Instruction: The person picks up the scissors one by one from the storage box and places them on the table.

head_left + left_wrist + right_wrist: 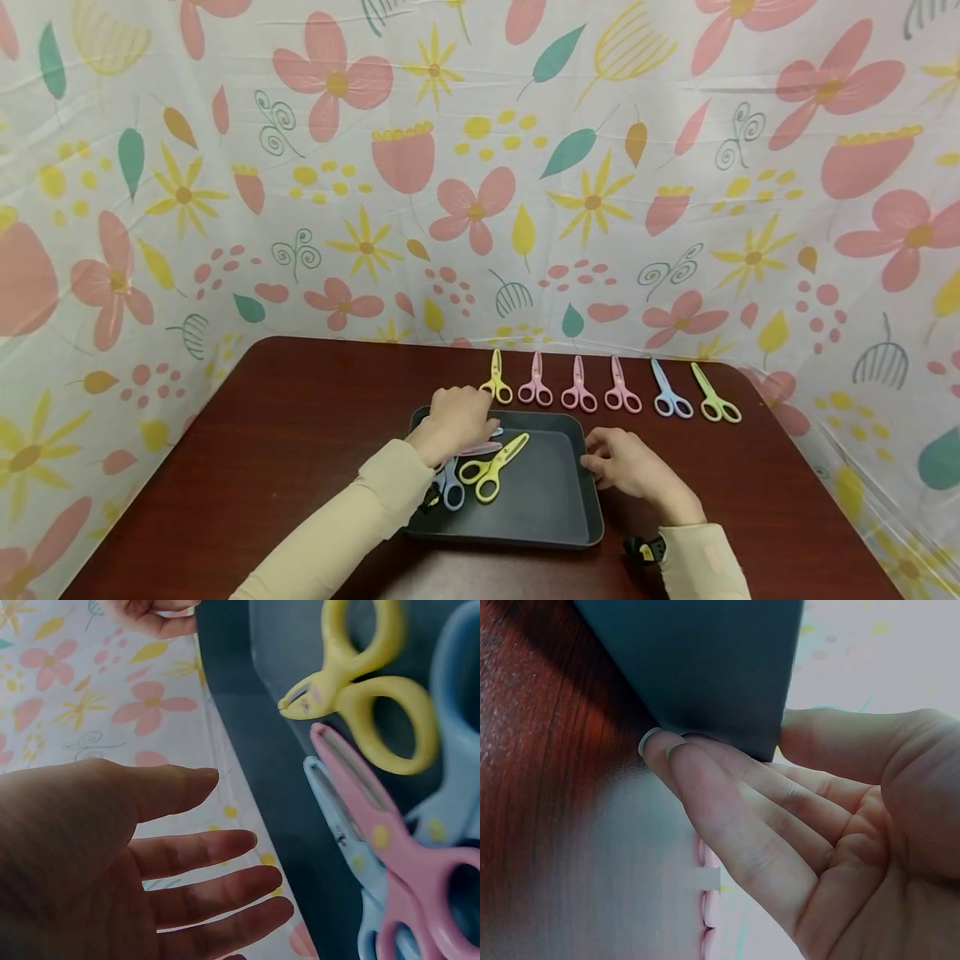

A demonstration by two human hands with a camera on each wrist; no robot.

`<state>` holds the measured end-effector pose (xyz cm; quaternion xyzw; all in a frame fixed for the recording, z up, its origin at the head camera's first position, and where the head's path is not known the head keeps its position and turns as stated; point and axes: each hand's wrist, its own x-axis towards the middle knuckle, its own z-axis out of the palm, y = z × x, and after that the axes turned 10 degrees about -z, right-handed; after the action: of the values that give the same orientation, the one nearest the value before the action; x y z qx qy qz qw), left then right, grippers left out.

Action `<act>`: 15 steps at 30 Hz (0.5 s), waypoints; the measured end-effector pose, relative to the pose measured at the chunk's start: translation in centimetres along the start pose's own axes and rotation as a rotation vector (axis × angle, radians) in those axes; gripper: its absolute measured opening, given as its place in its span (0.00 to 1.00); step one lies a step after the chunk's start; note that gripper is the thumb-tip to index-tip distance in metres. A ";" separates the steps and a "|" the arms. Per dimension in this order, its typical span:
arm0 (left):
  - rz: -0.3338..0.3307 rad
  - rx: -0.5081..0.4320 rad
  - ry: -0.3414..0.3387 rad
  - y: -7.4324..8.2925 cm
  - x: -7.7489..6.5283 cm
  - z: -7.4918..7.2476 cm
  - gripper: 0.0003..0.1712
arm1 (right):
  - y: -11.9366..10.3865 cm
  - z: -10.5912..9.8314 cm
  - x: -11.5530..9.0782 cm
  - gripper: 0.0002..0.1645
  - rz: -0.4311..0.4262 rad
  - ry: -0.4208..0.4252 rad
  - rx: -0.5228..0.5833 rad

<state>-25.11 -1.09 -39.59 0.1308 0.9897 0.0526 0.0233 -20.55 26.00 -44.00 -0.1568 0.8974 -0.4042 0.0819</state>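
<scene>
A dark grey tray (540,500) lies on the table. My left hand (459,421) is over its far left part, fingers loosely extended and holding nothing; the left wrist view shows the fingers next to the rim. In the tray's left part are yellow scissors (513,452), pink scissors (405,859) and blue scissors (457,787), with light blue scissors (341,814) partly under the pink pair. My right hand (633,471) grips the tray's right side, its thumb at the rim and its fingers along the outer wall near the base.
Behind the tray, a row of scissors stretches to the right on the dark red table (300,433): a yellow pair (496,386), three pink pairs (578,387), a blue pair (663,385) and a yellow-green pair (707,387). A flowered cloth (480,275) hangs behind the table.
</scene>
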 end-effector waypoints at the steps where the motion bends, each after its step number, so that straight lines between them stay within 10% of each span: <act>1: 0.006 0.007 -0.010 0.0 -0.3 0.0 0.13 | 0.0 0.0 0.0 0.10 0.003 0.001 -0.001; 15: 0.147 0.078 -0.016 0.2 -2.2 1.3 0.13 | 0.0 -0.3 0.1 0.11 0.008 -0.017 0.042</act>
<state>-22.83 -1.30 -40.83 0.2042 0.9786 0.0147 0.0225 -20.70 26.17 -43.86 -0.1550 0.8886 -0.4213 0.0943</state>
